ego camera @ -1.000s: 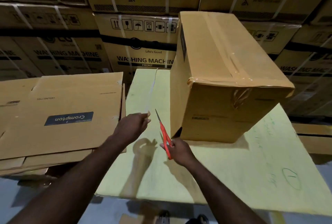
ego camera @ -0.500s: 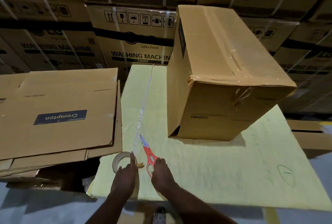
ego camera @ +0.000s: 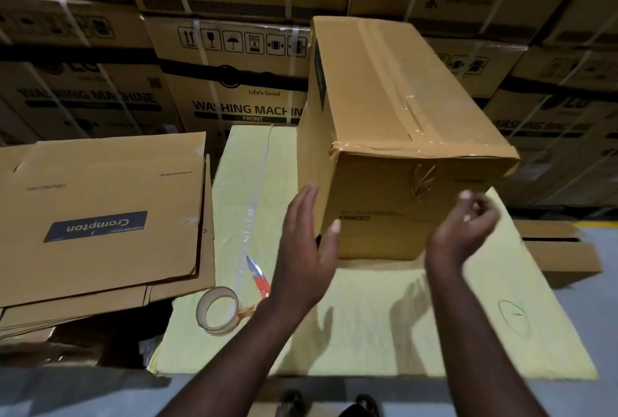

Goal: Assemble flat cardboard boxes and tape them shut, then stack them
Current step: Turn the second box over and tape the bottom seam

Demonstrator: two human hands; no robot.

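The taped box [ego camera: 394,109] stood toward the far right of the yellow worktop [ego camera: 368,333], its sealed flaps on top. My left hand [ego camera: 302,259] was up at the box's near left corner, its fingers [ego camera: 301,209] straight and close together, holding nothing; I could not tell whether they touched the cardboard. My right hand [ego camera: 463,229] was in front of the box's near face, blurred, the fingers loosely curled around nothing I could make out. The tape roll [ego camera: 217,311] lay near the worktop's near left corner, the red scissors [ego camera: 259,278] just beside it. Flat cartons [ego camera: 100,216] were piled off the left edge. Washing machine cartons [ego camera: 234,82] were stacked beyond the far edge.
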